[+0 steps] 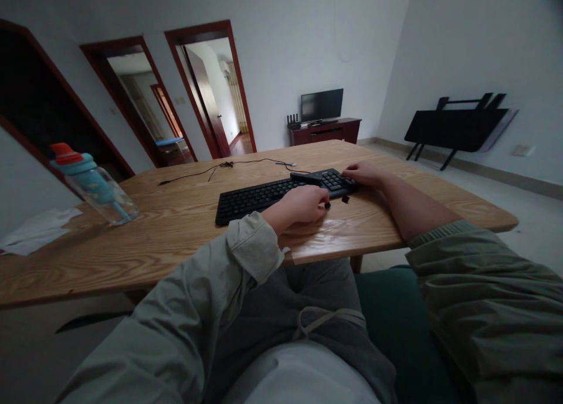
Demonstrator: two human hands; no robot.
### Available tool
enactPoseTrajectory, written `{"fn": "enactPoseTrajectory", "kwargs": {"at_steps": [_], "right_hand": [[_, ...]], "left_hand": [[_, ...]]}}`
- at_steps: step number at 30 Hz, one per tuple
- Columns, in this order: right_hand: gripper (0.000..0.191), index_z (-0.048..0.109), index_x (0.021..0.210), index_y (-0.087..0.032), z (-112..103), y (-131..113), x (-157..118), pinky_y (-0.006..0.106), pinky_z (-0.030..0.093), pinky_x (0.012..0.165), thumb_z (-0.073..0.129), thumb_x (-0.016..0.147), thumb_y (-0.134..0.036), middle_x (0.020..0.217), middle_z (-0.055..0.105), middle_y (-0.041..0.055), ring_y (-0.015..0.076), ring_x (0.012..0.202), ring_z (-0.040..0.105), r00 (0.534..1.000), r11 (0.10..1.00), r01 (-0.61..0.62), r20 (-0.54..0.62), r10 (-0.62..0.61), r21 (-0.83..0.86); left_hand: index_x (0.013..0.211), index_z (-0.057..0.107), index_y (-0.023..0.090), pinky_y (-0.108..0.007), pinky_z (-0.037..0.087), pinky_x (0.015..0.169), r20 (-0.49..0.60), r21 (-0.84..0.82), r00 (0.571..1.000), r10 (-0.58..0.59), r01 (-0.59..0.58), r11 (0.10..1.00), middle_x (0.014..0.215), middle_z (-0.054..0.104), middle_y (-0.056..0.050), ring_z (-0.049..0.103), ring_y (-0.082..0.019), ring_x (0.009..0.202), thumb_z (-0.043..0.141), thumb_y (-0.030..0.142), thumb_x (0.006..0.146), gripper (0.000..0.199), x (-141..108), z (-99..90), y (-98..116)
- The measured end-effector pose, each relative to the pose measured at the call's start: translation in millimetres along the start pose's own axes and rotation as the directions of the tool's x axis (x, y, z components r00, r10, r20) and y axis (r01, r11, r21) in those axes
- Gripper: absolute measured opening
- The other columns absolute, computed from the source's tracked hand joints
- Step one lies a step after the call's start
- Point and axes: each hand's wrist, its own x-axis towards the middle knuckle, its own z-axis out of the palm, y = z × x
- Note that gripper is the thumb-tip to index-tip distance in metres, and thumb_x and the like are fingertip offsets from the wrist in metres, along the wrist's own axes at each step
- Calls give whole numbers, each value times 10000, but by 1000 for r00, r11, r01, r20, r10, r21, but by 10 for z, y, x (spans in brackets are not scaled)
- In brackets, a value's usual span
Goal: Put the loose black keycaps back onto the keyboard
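A black keyboard [246,203] lies at a slant on the wooden table, its number pad at the right end. My left hand [303,206] is closed in front of it, with a small black keycap [328,205] at the fingertips. My right hand [366,174] bends over the number-pad end and grips the keyboard there; its thumb is partly hidden. Another small black piece [345,199], which looks like a keycap, rests on the wood between both hands. A flat black bar-shaped object [307,178] lies across the keyboard's upper edge.
A dark cable [226,165] runs behind the keyboard. On the left stand a clear bottle [99,184] with a red and blue top and some white paper [37,231]. The table's [176,257] near edge is just before my lap. A folded black table [457,128] leans at right.
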Motion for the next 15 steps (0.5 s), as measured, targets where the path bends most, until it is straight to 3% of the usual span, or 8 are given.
{"fn": "enactPoseTrajectory", "kwargs": {"at_steps": [4,10,15], "right_hand": [[324,735,921,-185,1,-11,-8,323,485,755,539,879,-439,965,728,90,257,913,638,1000,1000,2,0,-2,0],[336,737,973,-177,-8,-38,-16,325,482,787,542,887,-437,1016,725,101,260,934,640,1000,1000,-12,16,12,18],[359,733,1015,-173,0,5,30,330,480,794,532,896,-445,1061,725,108,265,964,639,1000,1000,-1,24,1,-4]], "left_hand": [[1099,718,207,-307,501,807,9,-29,1000,9,-9,1000,1038,723,-74,659,-223,900,561,279,841,310,39,18,18],[1031,742,203,-311,492,856,-5,-36,989,145,-145,989,1074,712,-70,645,-222,971,523,259,879,272,91,107,3],[1116,687,212,-308,499,842,-27,-111,997,70,-72,991,1104,705,-50,650,-213,947,574,275,849,296,60,88,-2]]}}
